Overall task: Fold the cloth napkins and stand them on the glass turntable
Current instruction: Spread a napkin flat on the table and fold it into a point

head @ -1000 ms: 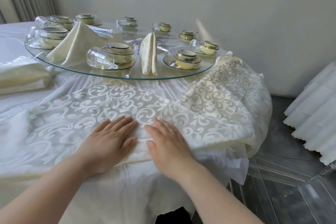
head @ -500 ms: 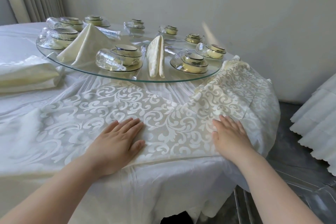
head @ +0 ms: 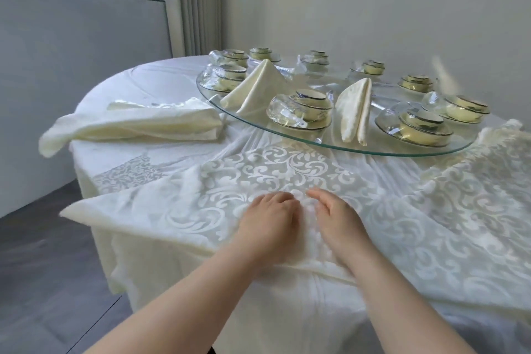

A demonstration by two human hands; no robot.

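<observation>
Pressing down on a scroll-patterned napkin (head: 287,169) spread over the near edge of the desk (head: 161,75), the left hand (head: 270,227) and right hand (head: 337,221) lie side by side, almost touching. The right is flat, its fingers straight. The left is palm-down too, but its fingertips are blurred, so I cannot tell whether they pinch the cloth. At 10 o'clock from them lies a pile of plain napkins (head: 138,126). At 12 to 1 o'clock the glass turntable (head: 339,146) carries a peaked folded napkin (head: 258,83) and a narrow folded napkin (head: 355,112), both upright among bowls (head: 310,106).
</observation>
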